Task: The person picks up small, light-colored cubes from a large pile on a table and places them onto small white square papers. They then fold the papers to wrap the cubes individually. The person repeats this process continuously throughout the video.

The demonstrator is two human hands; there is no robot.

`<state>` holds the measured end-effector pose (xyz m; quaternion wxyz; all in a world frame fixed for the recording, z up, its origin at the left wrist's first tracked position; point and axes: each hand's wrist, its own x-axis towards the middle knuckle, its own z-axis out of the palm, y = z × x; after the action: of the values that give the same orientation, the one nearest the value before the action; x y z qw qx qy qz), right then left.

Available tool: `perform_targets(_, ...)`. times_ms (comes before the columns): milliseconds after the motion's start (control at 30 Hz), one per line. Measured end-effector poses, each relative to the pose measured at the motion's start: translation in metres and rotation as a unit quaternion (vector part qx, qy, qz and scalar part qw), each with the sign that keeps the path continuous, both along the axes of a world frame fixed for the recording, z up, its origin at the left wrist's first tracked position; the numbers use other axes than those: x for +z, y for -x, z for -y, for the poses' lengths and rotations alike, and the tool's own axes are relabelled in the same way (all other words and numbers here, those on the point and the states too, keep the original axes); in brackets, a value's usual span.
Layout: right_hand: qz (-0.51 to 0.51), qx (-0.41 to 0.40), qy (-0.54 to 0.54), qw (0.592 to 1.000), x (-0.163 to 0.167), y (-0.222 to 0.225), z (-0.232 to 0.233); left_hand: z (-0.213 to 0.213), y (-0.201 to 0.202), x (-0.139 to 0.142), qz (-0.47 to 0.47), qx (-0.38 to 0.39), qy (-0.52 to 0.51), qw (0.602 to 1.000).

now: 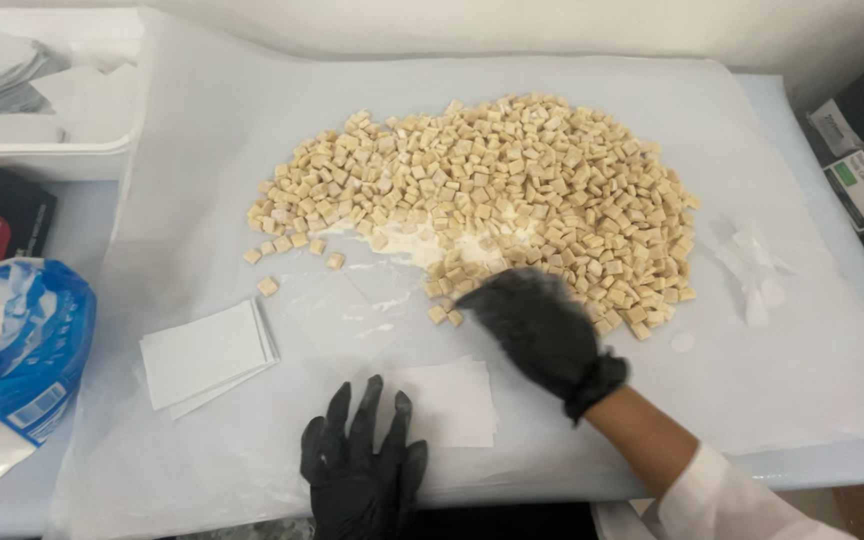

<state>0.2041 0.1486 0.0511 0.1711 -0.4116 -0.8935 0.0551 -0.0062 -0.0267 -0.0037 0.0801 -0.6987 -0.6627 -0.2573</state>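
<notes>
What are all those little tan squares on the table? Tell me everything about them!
The little tan cubes look like small, pale beige blocks, dusted with white powder. Hundreds lie in a wide, curved heap on a white sheet, with a few strays apart at the left edge. Some white powder sits in the hollow of the heap. The right hand, in a black glove and blurred, is at the heap's near edge.
</notes>
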Motion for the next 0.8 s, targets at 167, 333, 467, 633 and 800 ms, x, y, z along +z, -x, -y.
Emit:
perform_targets(167, 0.02, 0.017, 0.083, 0.996, 0.0, 0.048, -0.01, -0.011, 0.004, 0.001, 0.036, 0.037, -0.014, 0.999)
perform_targets(333, -0.136, 0.116, 0.147, 0.973, 0.007, 0.023, 0.029, -0.014, -0.001, -0.008, 0.063, 0.067, 0.021, 0.995)
perform_targets(467, -0.159, 0.055, 0.294, 0.941, -0.006, 0.011, 0.071, -0.013, -0.007, -0.014, 0.13, 0.033, 0.134, 0.982)
perform_targets(633, -0.163, 0.013, 0.305, 0.938, -0.009, 0.014, 0.08, -0.011, 0.014, -0.005, 0.473, -0.082, 0.158, 0.863)
perform_targets(800, -0.172, 0.036, 0.265, 0.948, -0.002, 0.024, 0.078, -0.014, 0.036, 0.013, 0.138, -0.245, 0.092, 0.955)
